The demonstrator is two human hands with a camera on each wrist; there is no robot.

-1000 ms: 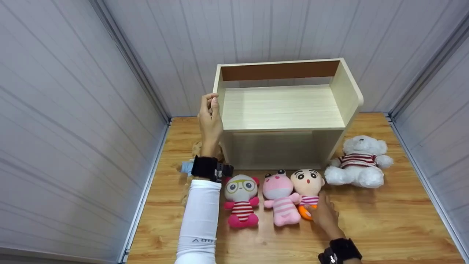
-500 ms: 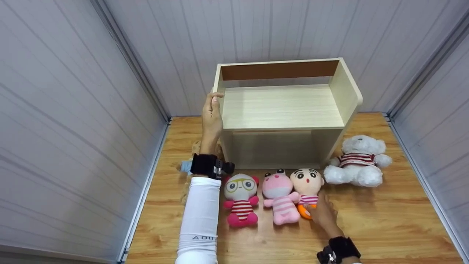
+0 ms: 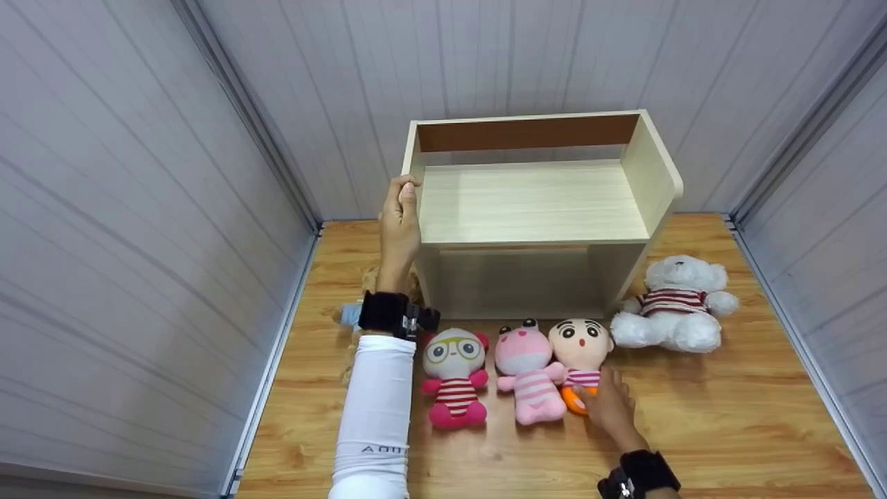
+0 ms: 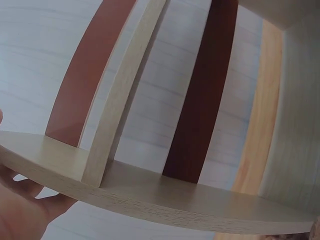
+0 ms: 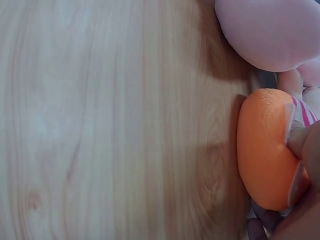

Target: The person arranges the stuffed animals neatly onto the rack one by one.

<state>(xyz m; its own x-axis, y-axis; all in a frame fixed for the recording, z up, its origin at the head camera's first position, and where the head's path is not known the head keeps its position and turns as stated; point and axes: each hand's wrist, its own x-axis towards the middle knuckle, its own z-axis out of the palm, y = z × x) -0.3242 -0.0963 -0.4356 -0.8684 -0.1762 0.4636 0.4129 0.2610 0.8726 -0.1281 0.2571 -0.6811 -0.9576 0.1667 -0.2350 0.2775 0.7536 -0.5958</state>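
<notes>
At left, one partly hidden tan fluffy toy [image 3: 370,278]; next, left hand [image 3: 400,225] gripping the side panel [image 4: 140,185] of one two-tier pale wooden shelf [image 3: 533,201]. In front, one pink-and-white plush panda [image 3: 454,380], one pink striped plush frog [image 3: 531,378] and, pinched in right hand [image 3: 612,402], one orange-bottomed plush doll [image 3: 580,345]; rightmost, one fluffy white bear [image 3: 673,305].

Your right hand [image 3: 612,402] grips the doll [image 3: 582,375] low on its orange bottoms; it lies face up, head toward the shelf [image 3: 533,204], just in front of that piece's right end. Its top is striped pink and white, its brows thick and black. The shelf stands upright, pale wood-grain, two levels open toward you, brown strips across its back; your left hand [image 3: 400,229] grips its left panel.
</notes>
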